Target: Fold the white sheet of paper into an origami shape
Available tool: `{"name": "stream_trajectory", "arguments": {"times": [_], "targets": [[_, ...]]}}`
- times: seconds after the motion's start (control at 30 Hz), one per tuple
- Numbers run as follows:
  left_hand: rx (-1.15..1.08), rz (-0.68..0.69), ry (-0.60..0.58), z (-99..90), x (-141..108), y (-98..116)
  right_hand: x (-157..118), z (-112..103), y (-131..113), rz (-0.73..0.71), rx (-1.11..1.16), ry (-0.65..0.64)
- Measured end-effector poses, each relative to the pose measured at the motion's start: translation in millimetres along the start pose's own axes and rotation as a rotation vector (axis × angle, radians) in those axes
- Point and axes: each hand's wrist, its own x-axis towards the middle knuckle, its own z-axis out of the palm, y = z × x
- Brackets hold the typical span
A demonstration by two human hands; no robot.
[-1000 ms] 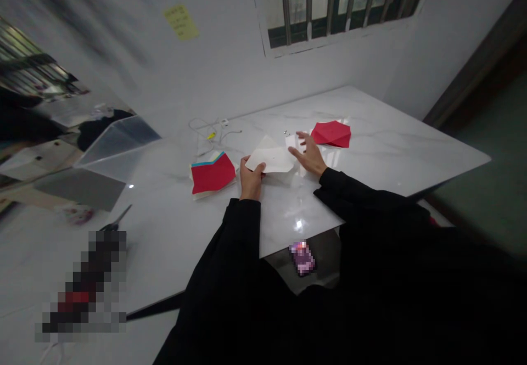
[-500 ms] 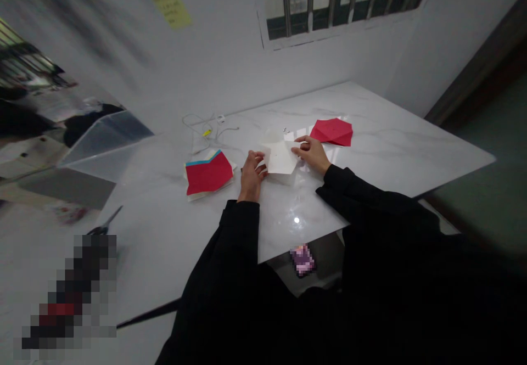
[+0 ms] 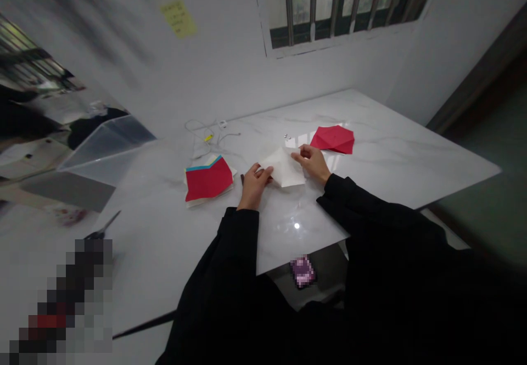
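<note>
A folded piece of white paper is held just above the table between my two hands. My left hand pinches its left edge with the thumb on top. On the other side, my right hand grips the upper right edge between thumb and fingers. To the left lies a stack of cut paper, red on top with blue, yellow and white edges showing. Beyond my right hand sits a folded red paper shape. A small dark item, partly hidden, lies beside my left hand.
Scissors lie on the left of the marbled white table. A thin cable with a yellow tag and small shiny bits are near the wall. A clear plastic panel stands at left, with a person beyond it.
The white paper has been turned and tilted, its outline now slanting. My left thumb has moved onto its face. The view has shifted slightly, so the scene sits lower.
</note>
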Motion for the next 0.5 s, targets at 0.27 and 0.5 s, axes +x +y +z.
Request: {"name": "stream_trajectory", "arguments": {"times": [0.27,0.5], "targets": [[-0.028,0.016,0.047,-4.5,3.0,-7.4,-8.8,5.6,-10.4,0.103,0.208,-0.083],[-0.051,0.024,0.072,-9.1,0.6,-5.4,-8.1,7.0,-6.4,0.176,0.190,-0.014]]}}
